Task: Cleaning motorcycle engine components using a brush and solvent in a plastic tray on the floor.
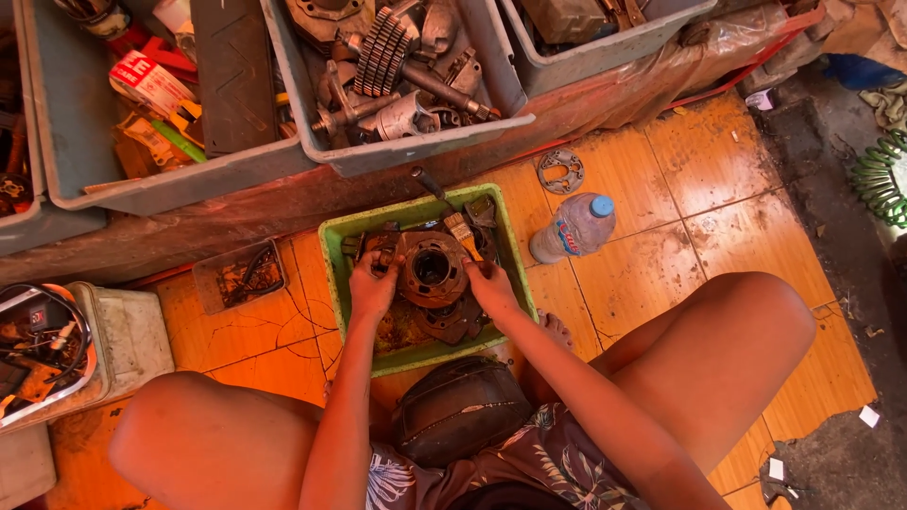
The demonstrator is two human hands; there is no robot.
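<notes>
Left hand (pixel 371 288) and right hand (pixel 490 283) grasp the round rusty metal engine casing (pixel 432 268) inside the green plastic tray (pixel 333 255); oily grip risks slippage.

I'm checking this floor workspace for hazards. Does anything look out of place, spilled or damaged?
A plastic water bottle lies on its side on the orange tiles, beside the green tub, and a loose flat gasket sits just beyond it. The tiles are grimy and cracked near the left hand. No spill is visible.
</notes>
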